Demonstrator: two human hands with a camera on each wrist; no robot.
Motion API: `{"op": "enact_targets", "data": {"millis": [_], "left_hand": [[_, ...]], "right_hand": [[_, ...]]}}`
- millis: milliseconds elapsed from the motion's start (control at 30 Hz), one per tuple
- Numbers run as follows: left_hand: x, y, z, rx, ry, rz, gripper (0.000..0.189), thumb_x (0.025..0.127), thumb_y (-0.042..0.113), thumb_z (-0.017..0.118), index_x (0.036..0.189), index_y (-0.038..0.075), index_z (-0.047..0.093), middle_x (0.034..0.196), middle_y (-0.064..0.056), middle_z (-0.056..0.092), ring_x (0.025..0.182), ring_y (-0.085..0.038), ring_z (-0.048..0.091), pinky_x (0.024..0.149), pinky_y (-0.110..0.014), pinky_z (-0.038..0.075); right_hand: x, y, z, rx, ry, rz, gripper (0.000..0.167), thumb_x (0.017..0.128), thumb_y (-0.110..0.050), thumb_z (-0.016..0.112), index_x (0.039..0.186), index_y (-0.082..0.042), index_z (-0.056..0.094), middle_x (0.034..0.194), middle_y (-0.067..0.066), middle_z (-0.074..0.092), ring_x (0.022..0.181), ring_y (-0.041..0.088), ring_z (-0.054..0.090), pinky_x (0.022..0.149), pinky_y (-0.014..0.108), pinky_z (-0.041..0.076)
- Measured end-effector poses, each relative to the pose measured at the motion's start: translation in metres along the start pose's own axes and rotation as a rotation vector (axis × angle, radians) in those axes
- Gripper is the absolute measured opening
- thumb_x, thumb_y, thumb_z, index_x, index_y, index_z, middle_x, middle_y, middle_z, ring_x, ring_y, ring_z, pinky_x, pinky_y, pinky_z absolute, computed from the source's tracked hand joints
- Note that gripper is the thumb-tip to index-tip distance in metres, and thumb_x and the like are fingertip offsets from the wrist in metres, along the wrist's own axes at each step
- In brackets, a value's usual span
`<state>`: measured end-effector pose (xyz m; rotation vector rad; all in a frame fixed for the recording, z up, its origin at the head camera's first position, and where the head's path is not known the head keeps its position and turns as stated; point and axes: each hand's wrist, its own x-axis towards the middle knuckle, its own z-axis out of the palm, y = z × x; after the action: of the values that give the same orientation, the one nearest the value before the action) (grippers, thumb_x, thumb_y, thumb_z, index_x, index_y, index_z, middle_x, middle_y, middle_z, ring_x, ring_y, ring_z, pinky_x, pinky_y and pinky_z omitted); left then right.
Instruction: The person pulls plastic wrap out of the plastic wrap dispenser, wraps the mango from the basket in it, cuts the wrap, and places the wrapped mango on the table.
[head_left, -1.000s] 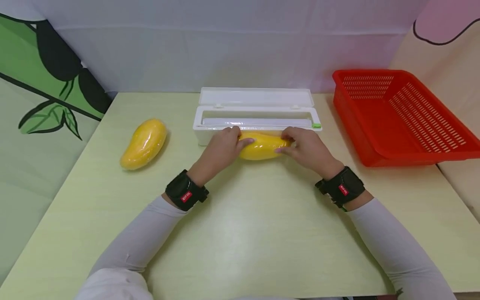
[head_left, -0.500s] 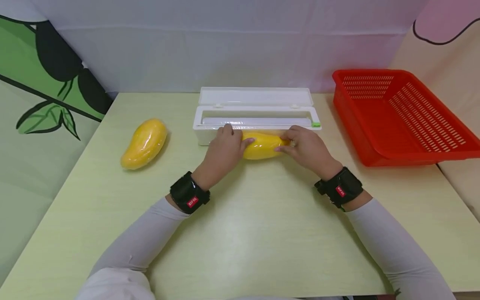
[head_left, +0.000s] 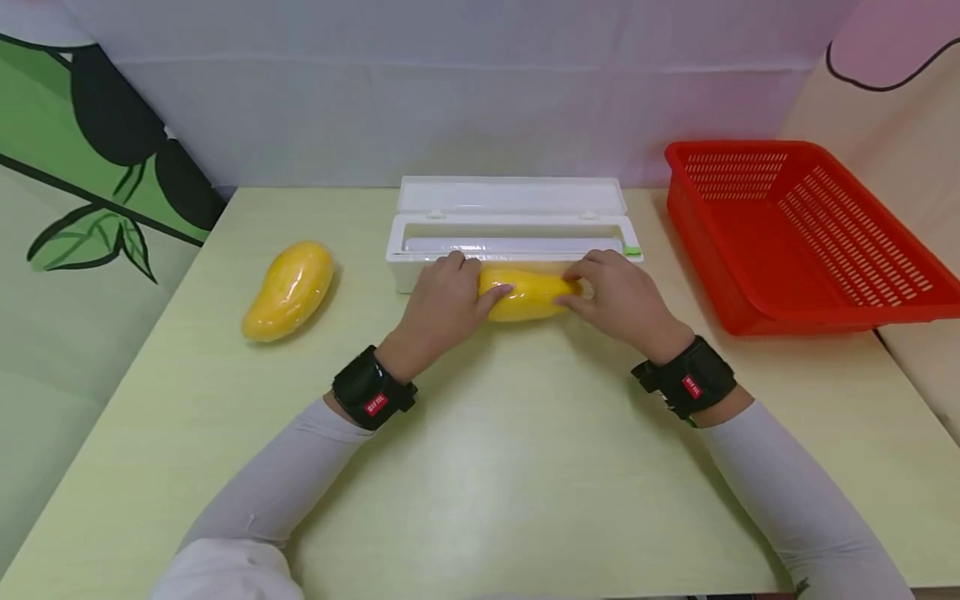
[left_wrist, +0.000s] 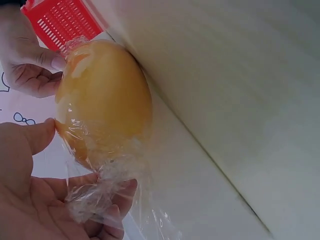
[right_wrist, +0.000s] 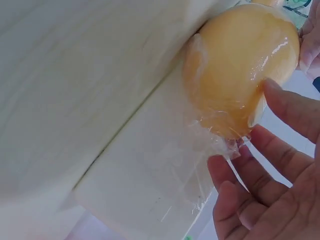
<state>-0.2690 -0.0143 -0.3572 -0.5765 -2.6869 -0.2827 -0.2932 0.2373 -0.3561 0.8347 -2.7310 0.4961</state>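
A yellow mango (head_left: 525, 296) in shiny cling film is held lengthwise against the front of a white cling film dispenser (head_left: 401, 273). At its left end my left hand (head_left: 444, 304) grips it, thumb on top. In the left wrist view, bunched loose film (left_wrist: 95, 195) trails from that end over the fingers. My right hand (head_left: 621, 293) holds the other end between thumb and fingers. There, in the right wrist view, film (right_wrist: 222, 142) gathers at the fingertips and stretches toward the dispenser.
The dispenser's lid (head_left: 510, 194) stands open, with a roll (head_left: 517, 244) inside and a green slider (head_left: 632, 250) at its right end. Another shiny yellow mango (head_left: 288, 292) lies on the table (head_left: 480, 467) at left. A red slotted basket (head_left: 738, 312) sits at right.
Both hands stay on the mango at the dispenser's front. My left hand shifts slightly right then back left, and the fingers make small adjustments at the ends.
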Motion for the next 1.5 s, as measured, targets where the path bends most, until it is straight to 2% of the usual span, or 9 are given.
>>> {"op": "enact_targets", "data": {"millis": [167, 367, 500, 633, 833, 933, 1000, 1300, 1500], "left_hand": [[0.002, -0.005, -0.007, -0.026, -0.038, -0.001, 0.049, 0.094, 0.046, 0.065, 0.105, -0.002, 0.066, 0.085, -0.012, 0.062, 0.076, -0.029, 0.059, 0.069, -0.043, 0.049], [0.004, -0.012, -0.02, -0.132, -0.221, -0.046, 0.041, 0.097, 0.043, 0.062, 0.112, 0.006, 0.069, 0.103, -0.009, 0.069, 0.091, -0.029, 0.062, 0.08, -0.045, 0.048], [0.007, -0.019, -0.028, -0.217, -0.283, -0.086, 0.04, 0.098, 0.041, 0.062, 0.118, 0.007, 0.068, 0.109, -0.01, 0.07, 0.099, -0.029, 0.062, 0.087, -0.044, 0.047], [0.01, -0.03, -0.036, -0.24, -0.246, -0.116, 0.037, 0.097, 0.035, 0.065, 0.118, 0.006, 0.068, 0.107, -0.01, 0.069, 0.099, -0.028, 0.06, 0.087, -0.041, 0.047], [0.01, -0.057, -0.047, -0.166, 0.009, -0.135, 0.037, 0.089, 0.029, 0.077, 0.112, 0.002, 0.069, 0.099, -0.016, 0.065, 0.094, -0.034, 0.055, 0.081, -0.044, 0.046], [0.008, -0.069, -0.048, -0.145, 0.075, -0.16, 0.045, 0.084, 0.032, 0.082, 0.113, 0.001, 0.069, 0.097, -0.018, 0.061, 0.094, -0.035, 0.052, 0.082, -0.045, 0.043], [0.007, -0.074, -0.048, -0.138, 0.066, -0.185, 0.051, 0.081, 0.035, 0.084, 0.115, 0.0, 0.068, 0.099, -0.018, 0.058, 0.096, -0.036, 0.05, 0.083, -0.046, 0.042], [0.006, -0.083, -0.042, -0.147, -0.089, -0.343, 0.077, 0.079, 0.043, 0.084, 0.133, -0.003, 0.054, 0.118, -0.023, 0.055, 0.101, -0.036, 0.051, 0.091, -0.047, 0.047], [0.007, -0.086, -0.044, -0.159, -0.176, -0.412, 0.084, 0.08, 0.049, 0.081, 0.139, -0.002, 0.049, 0.127, -0.024, 0.06, 0.11, -0.039, 0.056, 0.095, -0.05, 0.047]], "right_hand": [[0.002, 0.001, -0.003, 0.026, -0.068, -0.003, 0.037, 0.086, -0.032, 0.079, 0.112, -0.008, 0.071, 0.097, 0.005, 0.065, 0.086, 0.022, 0.056, 0.073, 0.038, 0.05], [0.001, 0.006, -0.013, 0.08, -0.115, -0.019, 0.035, 0.088, -0.029, 0.077, 0.115, -0.007, 0.071, 0.103, 0.006, 0.068, 0.095, 0.025, 0.06, 0.082, 0.041, 0.051], [0.001, 0.014, -0.028, 0.111, -0.092, 0.007, 0.033, 0.091, -0.024, 0.074, 0.118, -0.005, 0.07, 0.11, 0.01, 0.069, 0.1, 0.03, 0.061, 0.085, 0.045, 0.05], [-0.001, 0.027, -0.044, 0.136, -0.044, 0.077, 0.03, 0.093, -0.02, 0.071, 0.118, -0.004, 0.069, 0.11, 0.013, 0.069, 0.099, 0.03, 0.061, 0.083, 0.046, 0.05], [-0.006, 0.04, -0.061, 0.145, 0.035, 0.169, 0.029, 0.093, -0.017, 0.07, 0.119, -0.003, 0.07, 0.11, 0.016, 0.07, 0.099, 0.033, 0.061, 0.082, 0.048, 0.049], [-0.007, 0.043, -0.064, 0.135, 0.043, 0.221, 0.03, 0.094, -0.017, 0.069, 0.12, -0.001, 0.069, 0.111, 0.018, 0.068, 0.101, 0.035, 0.058, 0.084, 0.05, 0.048], [-0.007, 0.045, -0.063, 0.123, 0.036, 0.255, 0.032, 0.094, -0.017, 0.068, 0.122, -0.001, 0.068, 0.113, 0.019, 0.067, 0.101, 0.036, 0.057, 0.084, 0.051, 0.048], [-0.005, 0.056, -0.054, 0.049, -0.087, 0.346, 0.036, 0.094, -0.018, 0.069, 0.128, -0.006, 0.066, 0.116, 0.021, 0.065, 0.101, 0.038, 0.055, 0.081, 0.05, 0.05], [-0.006, 0.055, -0.052, 0.044, -0.048, 0.318, 0.03, 0.095, -0.016, 0.068, 0.123, -0.005, 0.07, 0.108, 0.021, 0.07, 0.092, 0.035, 0.058, 0.073, 0.044, 0.048]]}}
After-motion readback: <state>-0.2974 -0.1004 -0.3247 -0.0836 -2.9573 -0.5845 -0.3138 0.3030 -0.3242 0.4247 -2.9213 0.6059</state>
